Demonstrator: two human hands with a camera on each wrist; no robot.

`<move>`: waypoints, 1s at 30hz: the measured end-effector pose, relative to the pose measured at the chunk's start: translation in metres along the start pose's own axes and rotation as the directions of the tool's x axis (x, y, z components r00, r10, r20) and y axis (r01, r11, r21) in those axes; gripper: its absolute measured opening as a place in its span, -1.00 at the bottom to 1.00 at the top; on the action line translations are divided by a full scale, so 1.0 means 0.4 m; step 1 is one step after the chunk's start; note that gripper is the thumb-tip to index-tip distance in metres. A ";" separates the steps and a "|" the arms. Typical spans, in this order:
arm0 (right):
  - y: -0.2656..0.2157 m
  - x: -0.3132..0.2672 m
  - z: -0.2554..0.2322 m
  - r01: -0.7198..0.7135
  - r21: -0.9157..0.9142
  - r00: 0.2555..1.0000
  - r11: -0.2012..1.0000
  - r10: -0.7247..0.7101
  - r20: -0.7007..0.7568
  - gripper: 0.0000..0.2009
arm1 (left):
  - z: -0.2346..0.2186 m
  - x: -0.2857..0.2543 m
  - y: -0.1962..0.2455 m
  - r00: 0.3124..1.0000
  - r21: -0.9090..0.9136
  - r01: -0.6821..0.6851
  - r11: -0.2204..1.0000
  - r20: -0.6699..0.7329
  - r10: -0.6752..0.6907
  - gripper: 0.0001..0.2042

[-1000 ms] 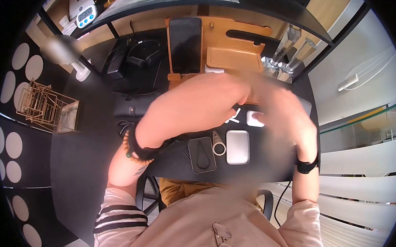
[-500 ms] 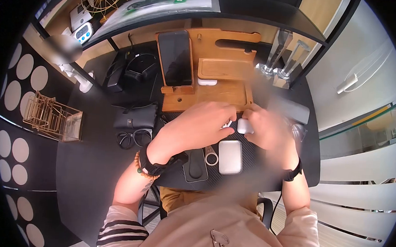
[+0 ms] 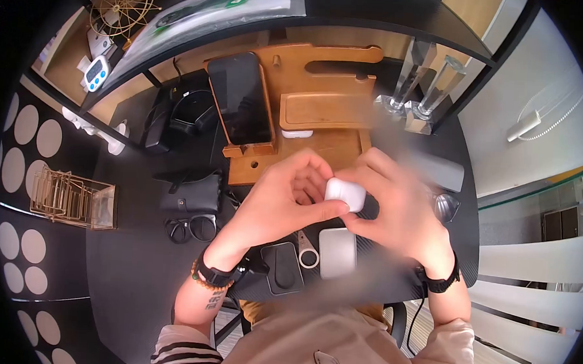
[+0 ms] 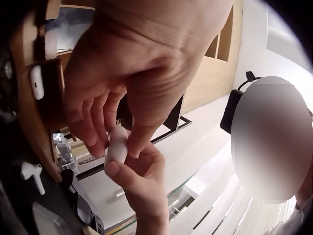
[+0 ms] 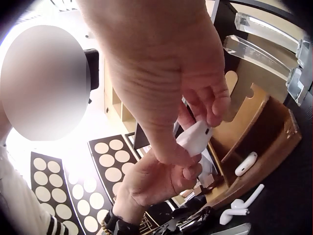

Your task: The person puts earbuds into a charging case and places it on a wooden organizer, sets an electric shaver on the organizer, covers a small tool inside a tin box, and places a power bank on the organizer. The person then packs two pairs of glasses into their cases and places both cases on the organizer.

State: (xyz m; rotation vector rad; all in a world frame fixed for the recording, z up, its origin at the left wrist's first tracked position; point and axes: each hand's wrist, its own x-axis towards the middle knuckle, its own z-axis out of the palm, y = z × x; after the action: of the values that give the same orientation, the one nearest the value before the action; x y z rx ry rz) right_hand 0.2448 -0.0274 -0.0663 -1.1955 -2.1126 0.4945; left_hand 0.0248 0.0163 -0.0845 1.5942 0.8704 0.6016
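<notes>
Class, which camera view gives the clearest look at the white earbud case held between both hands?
The head view: the white earbud case shows from above, pinched by the left hand and right hand. The right wrist view shows one side with a dark mark; the left wrist view shows only a sliver between fingertips.

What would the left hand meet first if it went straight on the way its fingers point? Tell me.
Probably the right hand: the left hand points across at it, and both already hold the white earbud case between them. Depth is unclear.
</notes>
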 end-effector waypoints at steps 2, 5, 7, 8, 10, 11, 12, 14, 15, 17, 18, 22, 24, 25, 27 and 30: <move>0.004 0.004 0.012 0.043 0.000 0.999 0.999 -0.043 0.009 -0.65 | -0.003 -0.003 -0.017 1.000 -0.145 0.025 0.989 -0.012 -0.027 -0.69; 0.021 -0.004 0.032 0.092 -0.078 0.995 0.993 -0.094 -0.018 -0.60 | -0.005 0.001 -0.032 0.998 -0.176 0.056 0.983 0.010 -0.055 -0.72; 0.046 -0.014 0.042 0.152 -0.059 0.984 0.987 -0.157 -0.087 -0.55 | -0.010 0.006 -0.047 0.995 -0.289 0.076 0.954 0.079 -0.056 -0.71; 0.053 -0.017 0.039 0.142 -0.052 0.986 0.989 -0.146 -0.080 -0.55 | -0.011 0.008 -0.050 0.994 -0.296 0.089 0.951 0.083 -0.067 -0.71; 0.058 -0.018 0.023 0.137 0.004 0.988 0.991 -0.136 -0.074 -0.51 | -0.012 0.010 -0.047 0.989 -0.374 0.102 0.922 0.142 -0.052 -0.68; 0.063 -0.017 0.023 0.127 0.012 0.990 0.992 -0.126 -0.070 -0.51 | -0.011 0.009 -0.043 0.987 -0.377 0.114 0.919 0.146 -0.063 -0.68; 0.068 -0.017 0.024 0.142 0.039 0.985 0.989 -0.137 -0.103 -0.51 | -0.009 0.007 -0.037 0.989 -0.394 0.108 0.913 0.131 -0.061 -0.67; 0.083 -0.019 0.028 0.155 0.084 0.977 0.984 -0.140 -0.160 -0.49 | -0.005 0.007 -0.031 0.990 -0.412 0.112 0.904 0.124 -0.066 -0.65; 0.085 -0.019 0.029 0.145 0.090 0.979 0.985 -0.130 -0.159 -0.49 | -0.005 0.007 -0.030 0.994 -0.398 0.092 0.913 0.097 -0.058 -0.66; 0.088 -0.017 0.029 0.143 0.108 0.976 0.984 -0.122 -0.180 -0.48 | -0.007 0.008 -0.038 0.996 -0.384 0.082 0.920 0.072 -0.059 -0.66; 0.094 -0.017 0.034 0.154 0.065 0.969 0.986 -0.138 -0.205 -0.48 | -0.011 0.012 -0.045 0.998 -0.392 0.060 0.918 0.049 -0.045 -0.64; 0.101 -0.006 0.026 0.112 0.070 0.948 0.991 -0.085 -0.306 -0.52 | -0.017 0.011 -0.048 0.997 -0.360 0.028 0.933 -0.061 -0.053 -0.75; 0.112 -0.012 0.033 0.079 0.108 0.938 0.991 -0.037 -0.345 -0.53 | -0.030 0.005 -0.053 0.998 -0.045 0.050 0.998 -0.035 -0.052 -0.80; 0.116 -0.013 0.036 0.052 0.142 0.924 0.989 0.007 -0.382 -0.54 | -0.029 0.004 -0.041 0.998 -0.044 0.055 0.998 -0.031 -0.057 -0.80; 0.118 -0.012 0.038 0.048 0.134 0.923 0.990 0.007 -0.385 -0.54 | -0.022 0.001 -0.008 0.996 0.398 -0.025 0.917 0.086 -0.010 -0.73; 0.115 -0.012 0.038 0.018 0.118 0.940 0.993 0.023 -0.341 -0.54 | -0.002 -0.001 -0.044 0.994 0.491 -0.104 0.865 0.066 0.082 -0.69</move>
State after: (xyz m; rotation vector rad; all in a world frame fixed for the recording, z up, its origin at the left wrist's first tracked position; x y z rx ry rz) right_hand 0.2641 -0.0081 -0.1065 -1.1249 -1.7607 0.3769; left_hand 0.0203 0.0174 -0.1016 2.1160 0.9693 0.4251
